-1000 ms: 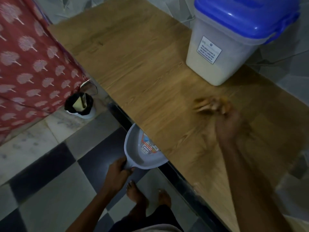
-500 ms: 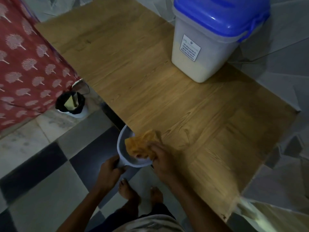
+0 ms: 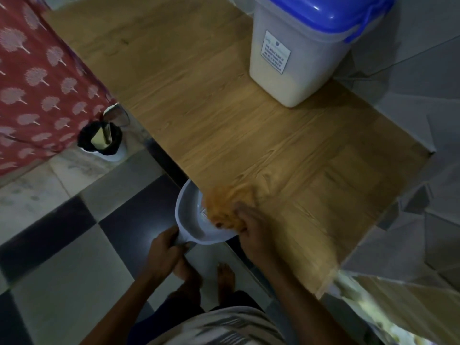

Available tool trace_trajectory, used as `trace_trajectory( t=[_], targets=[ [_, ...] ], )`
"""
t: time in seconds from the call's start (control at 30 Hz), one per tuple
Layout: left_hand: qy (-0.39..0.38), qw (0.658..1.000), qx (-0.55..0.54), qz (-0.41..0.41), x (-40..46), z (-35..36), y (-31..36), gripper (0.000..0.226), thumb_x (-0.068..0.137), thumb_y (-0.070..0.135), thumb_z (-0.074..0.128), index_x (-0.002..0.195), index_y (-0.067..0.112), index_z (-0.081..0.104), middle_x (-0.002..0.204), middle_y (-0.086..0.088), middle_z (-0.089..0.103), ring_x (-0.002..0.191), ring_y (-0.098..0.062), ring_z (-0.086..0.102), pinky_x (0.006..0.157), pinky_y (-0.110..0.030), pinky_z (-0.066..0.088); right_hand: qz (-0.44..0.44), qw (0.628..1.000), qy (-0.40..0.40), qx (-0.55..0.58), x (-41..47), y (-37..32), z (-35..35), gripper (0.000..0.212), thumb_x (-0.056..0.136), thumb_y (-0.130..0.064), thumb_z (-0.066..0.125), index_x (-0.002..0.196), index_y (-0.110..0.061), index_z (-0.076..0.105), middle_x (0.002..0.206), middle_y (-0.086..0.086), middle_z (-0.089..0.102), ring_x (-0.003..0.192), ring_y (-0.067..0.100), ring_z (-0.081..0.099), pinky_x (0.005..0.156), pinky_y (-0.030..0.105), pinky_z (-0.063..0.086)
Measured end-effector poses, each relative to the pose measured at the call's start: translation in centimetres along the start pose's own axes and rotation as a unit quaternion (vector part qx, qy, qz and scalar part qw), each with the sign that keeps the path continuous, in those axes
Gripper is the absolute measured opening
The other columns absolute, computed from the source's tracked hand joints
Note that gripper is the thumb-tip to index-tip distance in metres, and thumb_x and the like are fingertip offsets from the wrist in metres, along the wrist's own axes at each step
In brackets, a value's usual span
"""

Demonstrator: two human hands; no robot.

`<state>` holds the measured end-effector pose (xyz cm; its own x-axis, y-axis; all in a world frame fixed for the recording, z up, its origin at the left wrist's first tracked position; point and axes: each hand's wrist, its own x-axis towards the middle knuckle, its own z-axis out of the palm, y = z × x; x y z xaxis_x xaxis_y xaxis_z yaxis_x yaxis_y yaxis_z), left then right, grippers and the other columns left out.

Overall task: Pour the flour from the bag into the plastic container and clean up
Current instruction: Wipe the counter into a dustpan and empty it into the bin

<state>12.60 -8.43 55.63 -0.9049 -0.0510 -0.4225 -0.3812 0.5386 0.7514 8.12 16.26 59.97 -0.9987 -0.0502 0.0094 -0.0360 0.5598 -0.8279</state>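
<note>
I see the plastic container [image 3: 301, 58], translucent white under a blue lid [image 3: 331, 13], pale flour showing in its lower part, standing at the far end of the wooden table [image 3: 199, 95]. My left hand [image 3: 163, 255] grips the handle of a grey dustpan [image 3: 191, 220] held just under the table's near edge. My right hand [image 3: 251, 232] clutches a blurred orange cloth [image 3: 226, 205] at that edge, overlapping the pan. Bare tabletop lies between cloth and container.
</note>
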Motion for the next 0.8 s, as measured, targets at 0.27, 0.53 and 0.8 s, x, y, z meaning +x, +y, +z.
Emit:
trace_trajectory(
  t=[0.27, 0.53, 0.8],
  targets=[
    [0.004, 1.000, -0.005, 0.017, -2.1, 1.6, -0.2, 0.016, 0.069, 0.035, 0.066, 0.083, 0.026, 0.068, 0.074, 0.005, 0.071, 0.068, -0.015, 0.066, 0.063, -0.043, 0.054, 0.173, 0.960, 0.218, -0.029, -8.0, 1.1, -6.9, 0.026, 0.095, -0.003, 0.063, 0.120, -0.010, 0.066, 0.100, -0.002, 0.070, 0.088, 0.020, 0.066, 0.080, 0.026, 0.047],
    [0.023, 0.999, -0.023, 0.014, -2.1, 1.5, 0.5, 0.029, 0.064, 0.048, 0.063, 0.078, 0.023, 0.066, 0.069, 0.000, 0.068, 0.063, -0.018, 0.064, 0.058, -0.036, 0.047, 0.065, 0.991, 0.115, 0.020, -4.4, -3.4, 3.0, 0.044, 0.090, -0.006, 0.049, 0.133, -0.003, 0.059, 0.116, -0.002, 0.061, 0.105, -0.009, 0.047, 0.092, 0.011, 0.042],
    [0.023, 1.000, -0.013, 0.015, -1.9, 0.2, 1.8, 0.004, 0.070, 0.028, 0.065, 0.074, 0.030, 0.064, 0.070, 0.019, 0.067, 0.059, -0.002, 0.060, 0.058, -0.032, 0.047, 0.044, 0.980, 0.145, 0.132, -0.6, -5.5, -0.1, 0.033, 0.097, -0.008, 0.058, 0.130, -0.008, 0.061, 0.111, -0.012, 0.064, 0.100, -0.013, 0.061, 0.085, 0.005, 0.045]
  ],
)
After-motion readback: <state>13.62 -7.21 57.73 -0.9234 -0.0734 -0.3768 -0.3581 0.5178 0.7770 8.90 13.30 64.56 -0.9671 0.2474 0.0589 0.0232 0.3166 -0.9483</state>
